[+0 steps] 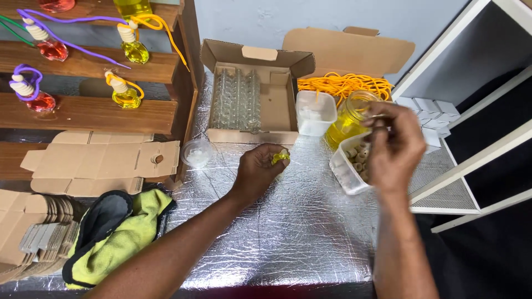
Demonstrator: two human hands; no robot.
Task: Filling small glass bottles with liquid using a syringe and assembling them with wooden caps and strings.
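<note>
Low on foil-covered table (288,232), left hand (257,171) closed around small yellow bottle (280,157), right hand (392,147) up and to its right, pinching something unclear over tub of wooden caps (354,163), nearer that tub.

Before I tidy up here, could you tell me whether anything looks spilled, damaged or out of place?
Nothing stands out. The left hand holds a small yellow bottle upright; the foil-covered table shows no spill.
</note>
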